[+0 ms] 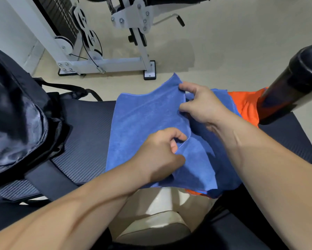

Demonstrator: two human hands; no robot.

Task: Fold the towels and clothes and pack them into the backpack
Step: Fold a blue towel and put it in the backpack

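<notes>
A blue towel (144, 120) lies spread over a black padded bench (86, 134), partly doubled over on its right side. My left hand (160, 154) pinches the near part of the folded edge. My right hand (200, 103) pinches the same edge farther away, near the towel's far corner. An orange garment (245, 105) lies under and to the right of the towel, with a bit showing at the near edge. A black backpack (16, 112) stands at the left on the bench with its zipper open.
A black cylindrical roller pad (295, 83) juts up at the right, next to the orange garment. A white gym machine frame (106, 64) stands on the beige floor beyond the bench. The backpack's straps (70, 89) trail toward the towel.
</notes>
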